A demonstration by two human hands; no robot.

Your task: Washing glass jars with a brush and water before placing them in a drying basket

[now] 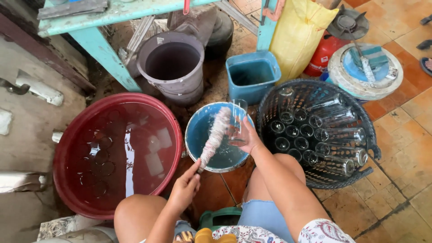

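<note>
My left hand grips the handle of a long soapy bottle brush, its foamy head raised over a small blue basin of water. My right hand holds a clear drinking glass upright, just beside the brush head and above the same basin. Left of the basin stands a wide red tub full of water with several glasses sunk in it. To the right, a dark plastic basket holds several clear glasses, some upright and some lying on their sides.
A grey bucket and a square blue bin stand behind the basins under a turquoise table. A yellow sack, a red gas cylinder and a round white lid are at the back right. My knees frame a green stool.
</note>
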